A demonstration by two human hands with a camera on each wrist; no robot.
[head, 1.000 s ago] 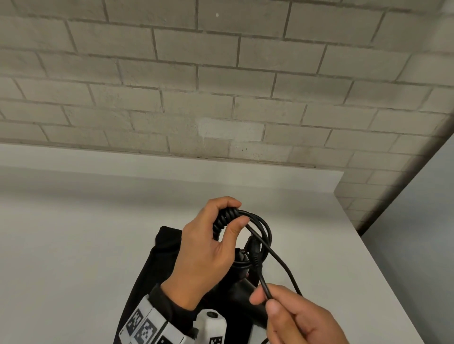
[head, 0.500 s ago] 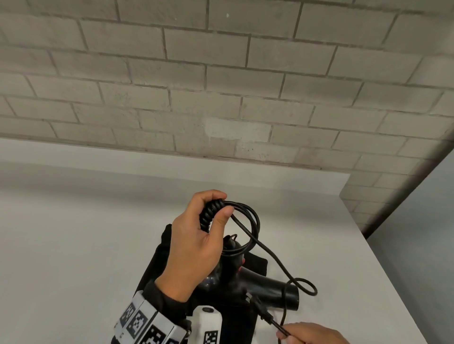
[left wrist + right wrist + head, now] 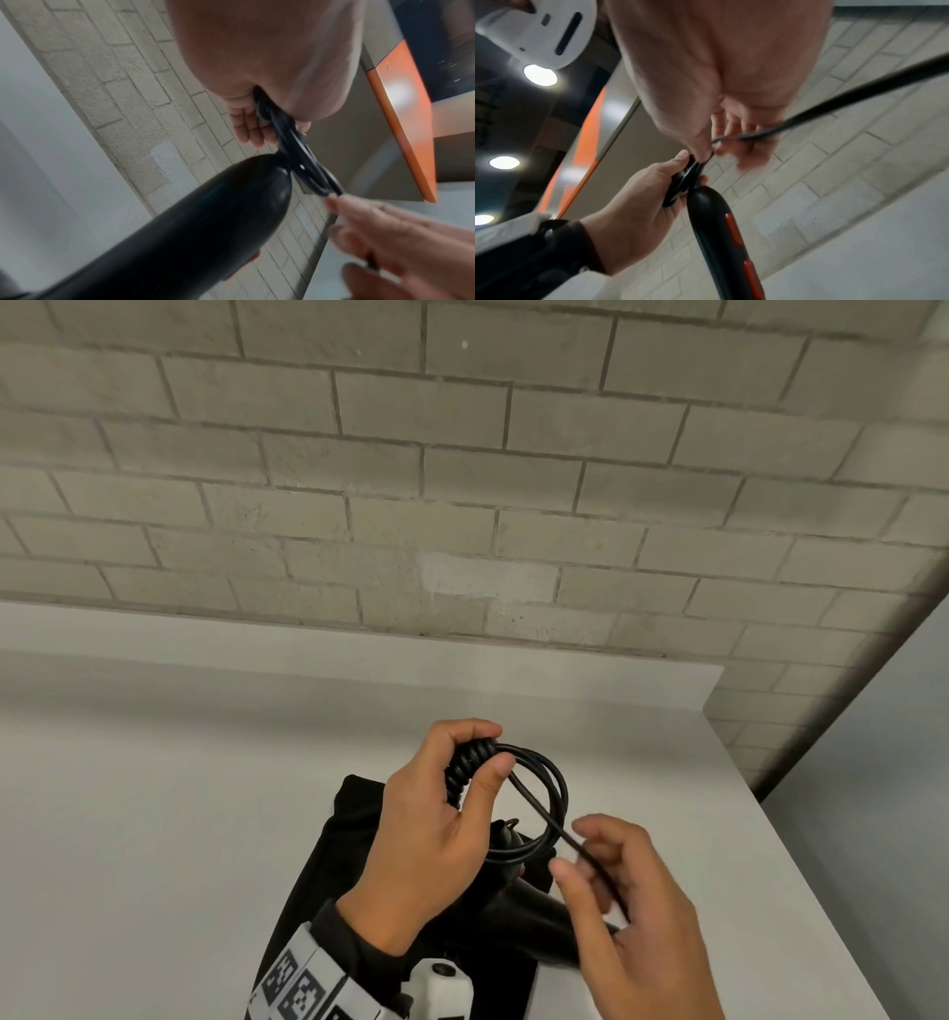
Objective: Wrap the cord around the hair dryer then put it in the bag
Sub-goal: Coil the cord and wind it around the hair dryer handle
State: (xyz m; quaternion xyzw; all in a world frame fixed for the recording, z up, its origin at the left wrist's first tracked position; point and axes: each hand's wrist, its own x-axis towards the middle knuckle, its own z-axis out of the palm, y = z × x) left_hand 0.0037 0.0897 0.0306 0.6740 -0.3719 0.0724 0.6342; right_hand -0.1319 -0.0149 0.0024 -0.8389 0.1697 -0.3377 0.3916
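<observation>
My left hand (image 3: 488,755) grips a bundle of black cord (image 3: 544,793) loops at the end of the black hair dryer (image 3: 534,911), which hangs below it over the black bag (image 3: 328,860). The dryer's handle (image 3: 716,219) carries red buttons and points up toward the left hand (image 3: 639,201). My right hand (image 3: 590,860) sits just right of the loops, with its fingers curled round the loose cord strand (image 3: 839,103). In the left wrist view the loops (image 3: 303,164) leave my left fingers (image 3: 250,125) beside the handle (image 3: 205,223). The plug is hidden.
The bag lies flat on a white table (image 3: 154,814) that ends at a grey brick wall (image 3: 462,480). The table's right edge (image 3: 801,839) runs close to my right hand. A white wrist device (image 3: 441,988) sits on my left forearm.
My right hand has come up from the frame's bottom edge to the loops, carrying the loose cord strand with it. My left hand keeps hold of the coiled loops.
</observation>
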